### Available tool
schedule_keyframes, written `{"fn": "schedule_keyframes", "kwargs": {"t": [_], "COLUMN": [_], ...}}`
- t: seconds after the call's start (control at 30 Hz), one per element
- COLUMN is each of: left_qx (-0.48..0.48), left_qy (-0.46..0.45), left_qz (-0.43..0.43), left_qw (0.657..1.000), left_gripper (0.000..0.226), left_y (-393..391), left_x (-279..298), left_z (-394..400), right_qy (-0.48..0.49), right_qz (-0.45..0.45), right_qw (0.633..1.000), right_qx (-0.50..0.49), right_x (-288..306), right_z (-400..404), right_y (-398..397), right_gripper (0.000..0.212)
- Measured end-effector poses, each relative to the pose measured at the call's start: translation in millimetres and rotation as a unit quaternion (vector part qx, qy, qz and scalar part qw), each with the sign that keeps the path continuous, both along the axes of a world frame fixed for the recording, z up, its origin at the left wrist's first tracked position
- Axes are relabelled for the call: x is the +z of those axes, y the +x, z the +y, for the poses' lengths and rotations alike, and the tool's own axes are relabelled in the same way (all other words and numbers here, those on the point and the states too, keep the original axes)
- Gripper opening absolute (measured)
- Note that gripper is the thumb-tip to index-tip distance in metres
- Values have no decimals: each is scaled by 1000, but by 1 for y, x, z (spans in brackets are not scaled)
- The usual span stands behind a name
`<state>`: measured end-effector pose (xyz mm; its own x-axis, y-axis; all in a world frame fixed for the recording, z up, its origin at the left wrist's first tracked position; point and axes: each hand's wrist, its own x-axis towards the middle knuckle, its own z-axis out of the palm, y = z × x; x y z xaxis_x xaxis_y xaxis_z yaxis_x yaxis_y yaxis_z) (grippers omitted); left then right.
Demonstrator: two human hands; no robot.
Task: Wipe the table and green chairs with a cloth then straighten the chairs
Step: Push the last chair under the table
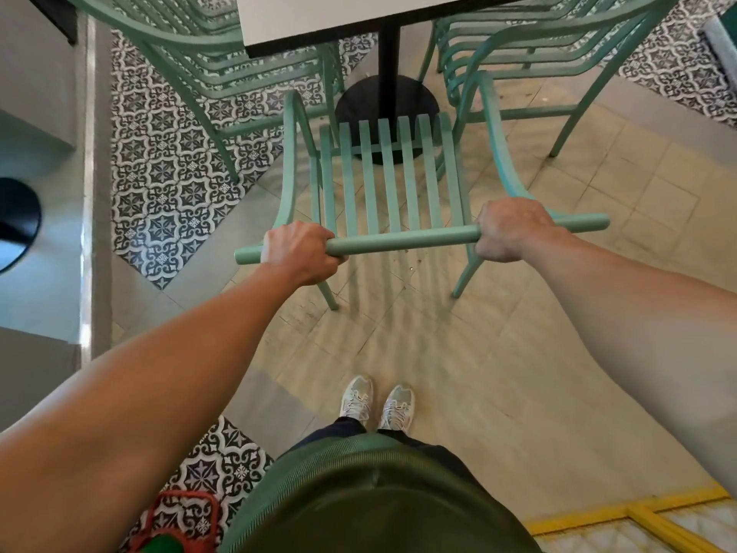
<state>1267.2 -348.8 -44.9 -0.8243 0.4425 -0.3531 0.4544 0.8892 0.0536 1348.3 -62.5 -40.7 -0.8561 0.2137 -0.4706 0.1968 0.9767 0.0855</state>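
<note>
A green slatted metal chair [385, 173] stands in front of me, its seat facing the white table [319, 18]. My left hand [301, 251] grips the left part of the chair's round top rail [402, 241]. My right hand [512, 229] grips the rail's right part. Two more green chairs flank the table: one at the upper left [191, 53], one at the upper right [530, 45]. No cloth is visible.
The table's black post and round base [385, 101] sit just beyond the near chair. A grey ledge [48, 233] runs along the left. A red wire basket [175, 520] is by my left leg, and a yellow frame [638, 516] lies at the lower right.
</note>
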Motion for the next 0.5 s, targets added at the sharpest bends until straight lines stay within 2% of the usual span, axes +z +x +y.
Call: {"fn": "schedule_keyframes", "kwargs": {"t": [0.5], "left_qx": [-10], "left_qy": [7], "left_qz": [18], "left_qw": [1000], "left_gripper": [34], "left_y": [-33], "left_x": [-1], "left_z": [14], "right_qy": [-6], "right_qz": [0], "right_qw": [1000], "right_qx": [10], "right_x": [2], "right_z": [16], "right_y": [-34], "right_gripper": [19]}}
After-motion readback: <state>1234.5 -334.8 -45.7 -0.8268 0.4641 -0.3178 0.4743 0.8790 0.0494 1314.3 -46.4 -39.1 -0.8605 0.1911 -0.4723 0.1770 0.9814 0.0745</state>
